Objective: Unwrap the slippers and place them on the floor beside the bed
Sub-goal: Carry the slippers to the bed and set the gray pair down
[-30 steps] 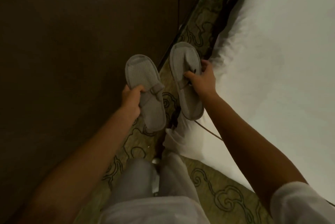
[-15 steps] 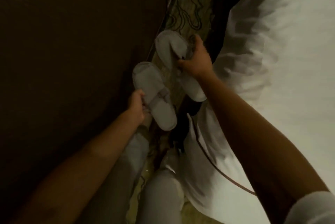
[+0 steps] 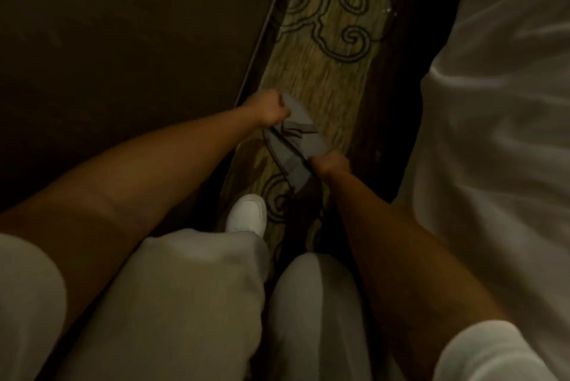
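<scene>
Nearest the camera, two pale trouser legs (image 3: 191, 303) fill the bottom of the view, and one white shoe (image 3: 247, 214) pokes out onto the carpet just beyond the left knee. The carpet (image 3: 324, 72) is a narrow strip, olive and straw coloured with dark scroll lines, running away between a dark wall (image 3: 123, 41) on the left and the bed (image 3: 499, 103) on the right, whose white cover hangs rumpled over a dark base. Both bare arms reach forward and down over that strip. The right hand (image 3: 331, 163) is curled closed on the near end of the slippers (image 3: 293, 141), right beside the dark bed base. A little farther and to the left, the left hand (image 3: 268, 109) is balled into a fist at the far edge of the slippers, fingers tucked in around it. Two grey slippers, overlapping and crossed in a blurred bundle low over the carpet; whether they touch the floor cannot be told. Two hands, two slippers, one shoe in sight. Beyond the hands the carpet carries on, bare and patterned, to the top of the view.
</scene>
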`<control>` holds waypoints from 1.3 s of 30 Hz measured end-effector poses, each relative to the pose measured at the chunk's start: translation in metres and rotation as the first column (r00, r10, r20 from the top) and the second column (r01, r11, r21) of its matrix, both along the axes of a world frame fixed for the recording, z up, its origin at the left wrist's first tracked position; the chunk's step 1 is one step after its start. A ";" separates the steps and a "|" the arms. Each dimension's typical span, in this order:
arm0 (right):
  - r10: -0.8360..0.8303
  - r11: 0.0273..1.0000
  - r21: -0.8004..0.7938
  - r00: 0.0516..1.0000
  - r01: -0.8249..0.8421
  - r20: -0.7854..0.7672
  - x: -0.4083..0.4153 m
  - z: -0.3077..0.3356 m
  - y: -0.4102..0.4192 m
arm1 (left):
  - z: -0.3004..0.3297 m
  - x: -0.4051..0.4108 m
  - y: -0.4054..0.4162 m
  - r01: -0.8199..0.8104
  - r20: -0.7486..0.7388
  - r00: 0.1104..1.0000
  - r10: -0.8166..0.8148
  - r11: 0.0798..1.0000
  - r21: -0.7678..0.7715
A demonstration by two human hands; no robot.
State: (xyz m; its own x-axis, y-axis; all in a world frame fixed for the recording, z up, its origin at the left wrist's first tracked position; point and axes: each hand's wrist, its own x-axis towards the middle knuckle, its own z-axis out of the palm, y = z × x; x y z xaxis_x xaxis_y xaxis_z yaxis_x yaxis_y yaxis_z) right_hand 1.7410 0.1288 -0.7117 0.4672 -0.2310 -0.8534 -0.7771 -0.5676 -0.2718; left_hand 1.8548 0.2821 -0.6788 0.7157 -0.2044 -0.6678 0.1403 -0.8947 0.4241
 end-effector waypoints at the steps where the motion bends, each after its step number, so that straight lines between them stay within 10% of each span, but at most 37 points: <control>1: 0.004 1.000 -0.003 1.000 -0.004 0.010 -0.001 -0.010 0.002 | -0.013 0.007 0.000 0.068 0.018 0.997 -0.069 0.997 0.034; 8: 0.105 0.992 0.079 0.987 -0.096 -0.119 -0.006 -0.054 0.019 | -0.101 -0.002 -0.009 0.514 0.102 0.817 -0.567 0.797 0.317; 17: -0.393 0.914 0.099 0.919 0.393 -0.022 -0.028 -0.087 0.047 | -0.105 0.020 -0.022 0.678 0.334 0.593 -0.733 0.678 0.284; 25: -0.772 0.577 0.368 0.634 0.729 -0.045 -0.011 -0.092 0.059 | -0.093 0.053 -0.079 0.629 0.379 0.564 -0.733 0.679 0.378; 32: -0.744 0.527 0.443 0.645 0.726 -0.173 -0.005 -0.091 0.054 | -0.126 0.055 -0.055 0.670 0.189 0.644 -0.741 0.666 0.328; 35: -0.707 0.570 0.454 0.690 0.685 -0.154 -0.002 -0.086 0.054 | -0.133 0.066 -0.048 0.694 0.319 0.483 -0.815 0.579 0.428; 39: -0.273 0.958 0.146 0.941 0.247 0.200 -0.001 -0.081 0.034 | -0.143 0.077 -0.062 0.773 0.374 0.297 -0.878 0.451 0.445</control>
